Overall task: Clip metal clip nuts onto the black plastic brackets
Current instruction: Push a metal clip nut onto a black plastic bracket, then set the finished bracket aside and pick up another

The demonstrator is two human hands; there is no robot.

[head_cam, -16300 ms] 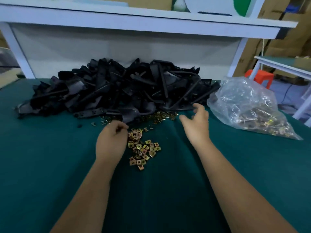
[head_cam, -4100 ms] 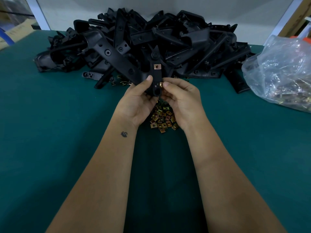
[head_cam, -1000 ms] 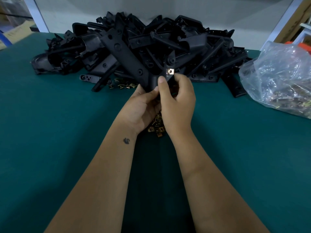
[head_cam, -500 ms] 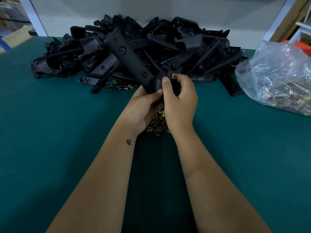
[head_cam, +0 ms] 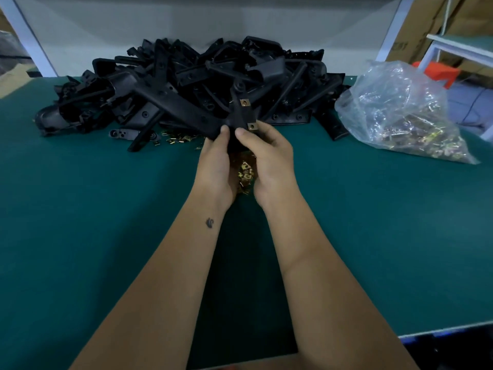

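I hold one black plastic bracket [head_cam: 241, 117] up over the green table, in front of the big heap of black brackets [head_cam: 202, 78]. My left hand [head_cam: 214, 166] grips its lower left part, thumb on top. My right hand [head_cam: 269, 158] grips the lower right part, thumb on the face and fingers behind. Two brass clip nuts sit on the bracket: an upper clip nut [head_cam: 244, 102] and a lower clip nut [head_cam: 252, 126] just above my right fingers. A pile of loose clip nuts [head_cam: 245, 173] lies on the table between my wrists.
More loose clip nuts [head_cam: 174, 138] lie at the foot of the heap. A clear plastic bag [head_cam: 400, 113] holding clip nuts sits at the right. A single bracket [head_cam: 334, 126] lies beside the bag. The table's near edge [head_cam: 440, 331] shows at lower right.
The bracket has been lifted and turned more upright; the lower clip nut now shows fully seated on its edge, and my right thumb has slid below it.
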